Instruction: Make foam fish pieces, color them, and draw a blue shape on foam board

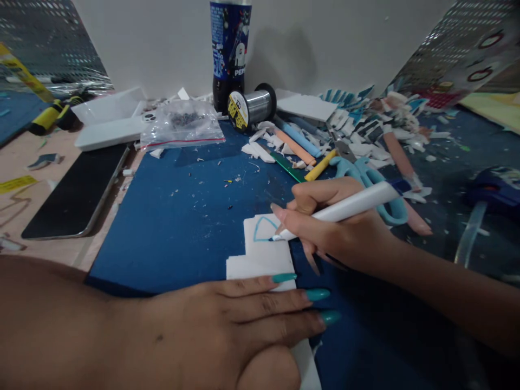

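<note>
A white marker [353, 205] with a dark blue end is gripped in my right hand [345, 233]. Its tip touches a white foam or card piece [260, 264] with a stepped edge. Near that tip a blue curved outline [263, 228] shows on the white surface. My left hand [247, 319] lies flat across the lower part of the piece, fingers stretched to the right and holding nothing between them. Much of the piece is hidden under this hand. Just beyond my right hand rest light blue scissors [392, 208], partly covered by the marker and fingers.
A dark blue mat [170, 216] lies underneath. Behind stand a Pepsi bottle [231, 51] and a wire spool [255, 107], with a zip bag [182, 124] beside them. White scraps [365, 130] pile up at back right. A phone [77, 192] lies left, a glue gun [495, 189] right.
</note>
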`<state>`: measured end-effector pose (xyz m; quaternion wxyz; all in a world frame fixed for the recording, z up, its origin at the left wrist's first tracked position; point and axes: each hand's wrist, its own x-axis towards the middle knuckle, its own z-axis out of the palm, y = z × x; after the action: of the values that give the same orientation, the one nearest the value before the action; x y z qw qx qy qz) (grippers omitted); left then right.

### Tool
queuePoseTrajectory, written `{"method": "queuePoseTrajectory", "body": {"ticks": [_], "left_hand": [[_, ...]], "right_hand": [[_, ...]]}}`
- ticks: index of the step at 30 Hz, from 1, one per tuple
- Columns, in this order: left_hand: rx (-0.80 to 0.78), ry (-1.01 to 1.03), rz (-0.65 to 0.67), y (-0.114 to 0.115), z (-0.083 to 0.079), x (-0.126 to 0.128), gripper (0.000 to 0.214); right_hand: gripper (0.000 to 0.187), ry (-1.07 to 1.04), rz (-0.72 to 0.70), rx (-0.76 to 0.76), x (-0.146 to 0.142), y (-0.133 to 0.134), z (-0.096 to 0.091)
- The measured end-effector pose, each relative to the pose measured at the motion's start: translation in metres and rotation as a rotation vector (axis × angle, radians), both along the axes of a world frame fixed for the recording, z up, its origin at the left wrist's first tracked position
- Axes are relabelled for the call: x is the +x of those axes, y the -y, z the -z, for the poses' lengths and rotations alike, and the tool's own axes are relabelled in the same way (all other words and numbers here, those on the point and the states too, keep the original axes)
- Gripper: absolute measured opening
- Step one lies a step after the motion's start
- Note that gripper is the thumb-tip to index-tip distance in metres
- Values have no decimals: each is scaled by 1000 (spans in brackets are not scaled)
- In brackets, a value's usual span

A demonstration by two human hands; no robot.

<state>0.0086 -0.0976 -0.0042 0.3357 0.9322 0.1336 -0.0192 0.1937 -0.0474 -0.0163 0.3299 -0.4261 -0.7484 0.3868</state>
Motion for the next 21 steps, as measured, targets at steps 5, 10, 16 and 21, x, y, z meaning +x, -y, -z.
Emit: {"method": "queuePoseTrajectory", "body": {"ticks": [5, 10, 16, 21], "left_hand": [[4, -18, 11, -3, -1, 0, 28], [46, 52, -52, 3, 6, -2, 41], [71, 78, -84, 7, 8, -2, 42], [23, 72, -82, 7, 7, -2, 44]], "right_hand": [[47, 6, 47, 2, 0, -1, -2], [46, 15, 81, 37, 1, -1, -3], [47, -21, 130, -6, 1, 1, -2], [44, -167, 142, -140, 2, 0, -1]]}}
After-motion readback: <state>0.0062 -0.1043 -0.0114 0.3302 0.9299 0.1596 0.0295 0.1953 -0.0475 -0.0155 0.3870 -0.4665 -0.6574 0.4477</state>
